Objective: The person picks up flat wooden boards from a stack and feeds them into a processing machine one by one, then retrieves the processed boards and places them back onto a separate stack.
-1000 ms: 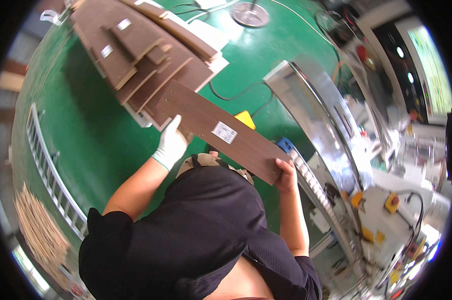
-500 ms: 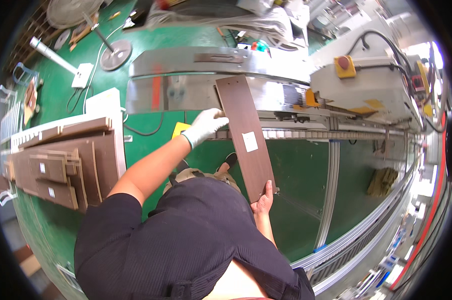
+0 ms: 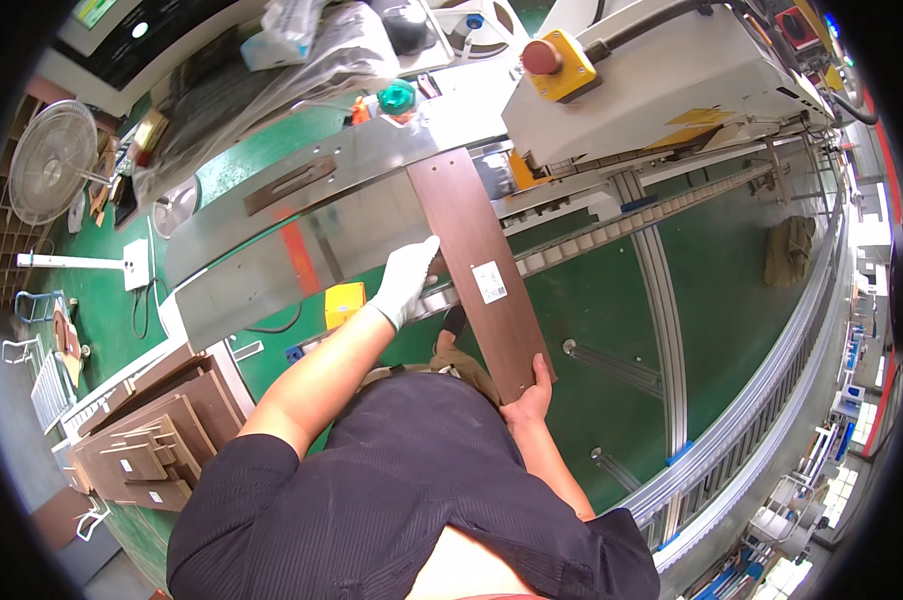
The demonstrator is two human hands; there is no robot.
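1. Green flooring (image 3: 612, 440) is spread beneath the metal bed (image 3: 237, 290).
2. Stacked panels (image 3: 207, 400) are set left of the metal bed, on its near side.
3. The brown board (image 3: 472, 235) is angled across the metal bed's right end; whether they touch cannot be told.
4. Its left edge is grasped by the gloved left hand (image 3: 407, 278), its near end by the bare right hand (image 3: 528, 404), thumb uppermost, presumably for balance.

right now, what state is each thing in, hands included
labelled brown board, label side up, gripped at its near end
right hand, bare, closed on board
left hand, gloved, at board's left edge, grip unclear
stacked boards, piled flat
red button, pressed or released unclear
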